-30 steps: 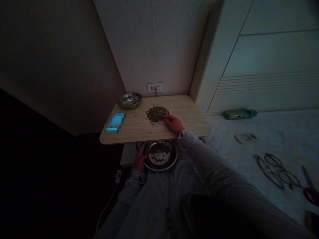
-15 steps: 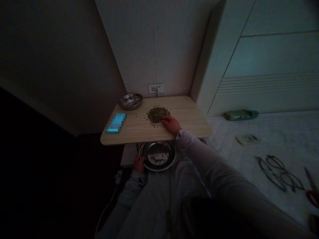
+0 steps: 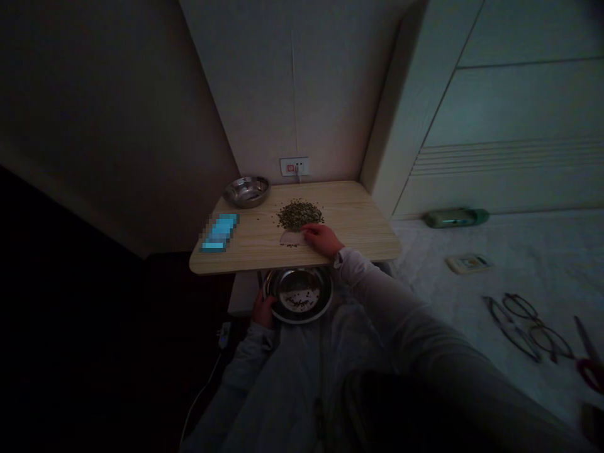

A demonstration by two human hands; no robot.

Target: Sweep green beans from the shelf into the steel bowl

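A pile of small dark green beans (image 3: 299, 214) lies on a light wooden table (image 3: 358, 220). My right hand (image 3: 321, 239) rests on the table just below the pile, fingers closed on a small pale card (image 3: 290, 237) lying flat against a few loose beans. My left hand (image 3: 262, 311) grips the rim of a steel bowl (image 3: 299, 294) held under the table's front edge; a few beans lie in it.
A second steel bowl (image 3: 246, 190) stands at the table's back left, a glowing blue phone (image 3: 219, 232) at the left. A wall socket (image 3: 294, 166) sits behind. On the bed to the right lie a green object (image 3: 454, 218), a remote (image 3: 469, 263), glasses (image 3: 521, 321) and scissors (image 3: 587, 352).
My right hand has slid from the pile's right edge down and left toward the front edge, with the pale card now showing beside its fingers. The left hand and bowl stay put.
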